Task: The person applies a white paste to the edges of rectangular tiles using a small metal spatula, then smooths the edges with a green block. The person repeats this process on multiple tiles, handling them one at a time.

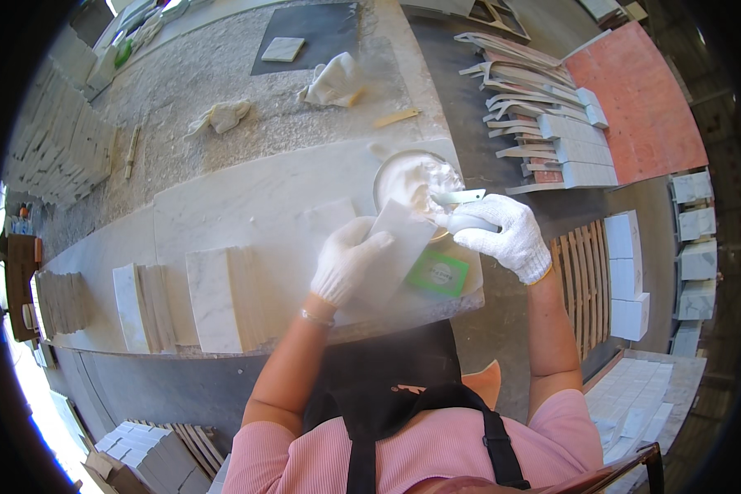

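My left hand (346, 259), in a white knit glove, is closed on the edge of a white marble tile (398, 247) and holds it tilted beside a round pot (377, 188). White paste (418, 177) is heaped in the pot. My right hand (506, 235), gloved too, is wrapped round the pale grey handle of a putty knife (472, 224) at the pot's right side. The knife's tip is by the paste and the tile's upper corner, and its blade is partly hidden. A pale green strip (459, 197) lies across the pot's rim, just above the handle.
A green printed packet (438, 274) lies near the table corner. Stacked tiles (214, 300) stand along the table's front edge. Beyond lie crumpled gloves (335, 81), a wooden strip (397, 118) and a dark sheet (329, 33). A rack of tiles (580, 144) stands right.
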A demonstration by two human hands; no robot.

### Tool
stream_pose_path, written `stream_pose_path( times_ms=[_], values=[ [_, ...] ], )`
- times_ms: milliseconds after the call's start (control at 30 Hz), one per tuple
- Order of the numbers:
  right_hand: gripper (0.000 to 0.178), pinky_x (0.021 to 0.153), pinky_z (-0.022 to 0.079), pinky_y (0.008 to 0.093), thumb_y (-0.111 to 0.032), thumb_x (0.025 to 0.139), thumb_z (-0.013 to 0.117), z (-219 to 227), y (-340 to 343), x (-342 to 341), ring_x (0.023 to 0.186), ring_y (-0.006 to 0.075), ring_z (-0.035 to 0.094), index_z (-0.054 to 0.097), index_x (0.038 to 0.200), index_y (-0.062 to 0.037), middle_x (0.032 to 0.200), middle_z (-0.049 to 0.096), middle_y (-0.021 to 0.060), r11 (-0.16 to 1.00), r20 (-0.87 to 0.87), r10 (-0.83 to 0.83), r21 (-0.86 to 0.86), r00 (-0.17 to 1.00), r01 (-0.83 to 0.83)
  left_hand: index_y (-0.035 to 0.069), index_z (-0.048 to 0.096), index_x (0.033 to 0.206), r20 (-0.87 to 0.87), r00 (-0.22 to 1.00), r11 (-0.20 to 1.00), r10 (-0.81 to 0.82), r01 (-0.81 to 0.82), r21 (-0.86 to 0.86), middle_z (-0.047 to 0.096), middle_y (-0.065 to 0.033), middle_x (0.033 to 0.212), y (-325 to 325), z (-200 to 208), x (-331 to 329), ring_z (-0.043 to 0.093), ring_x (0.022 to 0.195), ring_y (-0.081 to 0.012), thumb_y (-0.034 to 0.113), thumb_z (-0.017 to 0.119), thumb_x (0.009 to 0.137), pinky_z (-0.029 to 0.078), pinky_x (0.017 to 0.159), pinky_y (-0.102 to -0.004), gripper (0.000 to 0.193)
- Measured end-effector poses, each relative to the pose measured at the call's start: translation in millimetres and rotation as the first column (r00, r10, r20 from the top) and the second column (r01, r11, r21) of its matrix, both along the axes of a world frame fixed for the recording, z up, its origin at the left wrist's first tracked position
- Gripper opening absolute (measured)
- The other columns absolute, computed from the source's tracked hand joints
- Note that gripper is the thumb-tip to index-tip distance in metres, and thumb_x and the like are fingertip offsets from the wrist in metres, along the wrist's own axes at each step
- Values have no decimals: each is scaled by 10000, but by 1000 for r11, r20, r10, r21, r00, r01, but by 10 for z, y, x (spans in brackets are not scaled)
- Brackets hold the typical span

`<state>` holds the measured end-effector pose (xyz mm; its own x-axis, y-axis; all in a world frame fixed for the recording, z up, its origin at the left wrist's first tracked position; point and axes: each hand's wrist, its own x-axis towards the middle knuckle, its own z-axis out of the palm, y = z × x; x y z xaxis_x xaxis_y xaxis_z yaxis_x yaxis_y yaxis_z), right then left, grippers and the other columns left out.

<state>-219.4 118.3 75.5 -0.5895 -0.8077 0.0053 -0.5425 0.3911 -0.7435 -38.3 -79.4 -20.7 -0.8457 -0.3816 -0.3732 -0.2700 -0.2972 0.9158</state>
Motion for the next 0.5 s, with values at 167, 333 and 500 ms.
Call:
stream_pose_path(
  times_ms=[167,333,500],
  values=[
    [255,819,565,320,-141,823,833,15,-18,-2,881,191,731,840,1073,-93,1055,794,87,1000,14,15,-1,1000,-15,-26,726,1229,-13,1000,1000,9,-9,-9,722,-38,1050,4,-11,-3,628,956,-114,241,737,957,519,880,-298,381],
    [259,853,572,327,-135,828,824,55,-34,-6,944,213,746,842,1085,-103,1119,794,100,998,-13,47,30,999,-46,-25,727,1228,1,1000,1000,13,-13,6,727,-42,1058,8,-25,-7,632,956,-113,242,739,958,522,876,-298,380],
    [279,906,577,338,-131,831,815,91,-49,7,1036,237,753,842,1109,-120,1201,783,122,998,-7,62,30,998,-61,-25,727,1229,-3,1000,1000,16,-16,17,730,-43,1060,6,-35,-7,635,957,-114,240,745,955,524,874,-298,382]
  ],
)
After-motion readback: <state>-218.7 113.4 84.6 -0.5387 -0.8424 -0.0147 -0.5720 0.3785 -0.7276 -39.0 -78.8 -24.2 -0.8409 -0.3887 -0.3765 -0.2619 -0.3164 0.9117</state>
